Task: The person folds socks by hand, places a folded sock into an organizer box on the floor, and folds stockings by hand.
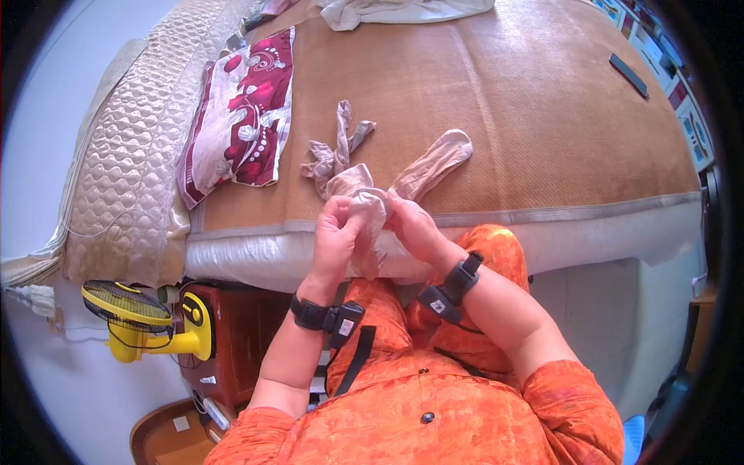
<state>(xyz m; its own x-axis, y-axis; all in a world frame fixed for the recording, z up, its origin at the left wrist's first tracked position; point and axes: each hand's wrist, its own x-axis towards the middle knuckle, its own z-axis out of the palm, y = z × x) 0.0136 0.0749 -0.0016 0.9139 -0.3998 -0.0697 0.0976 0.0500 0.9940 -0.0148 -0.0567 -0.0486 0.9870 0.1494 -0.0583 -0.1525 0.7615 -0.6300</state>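
A pinkish-beige sock [370,204] is between the two hands, in front of the person's knees and near the front edge of the bed. The left hand [334,225] has its grip clamped on the left side of the sock, with the thumb and the bent fingers together on the cloth. The right hand [417,229] pinches the opposite side with its fingertips. The pale opening of the sock stands up between both grips, and some cloth hangs below them, past the bed edge; how far it goes inside is hidden from me.

Just beyond the right hand, a second sock [435,163] lies flat on the brown mat [535,147], its rounded end pointing away to the right. Beyond the left hand, a crumpled, twisted piece of similar fabric [338,155] rests on the same mat. Farther to the left is a maroon-and-white pillow [246,116], well apart from the hands. Each wrist carries a black strap with a small device.
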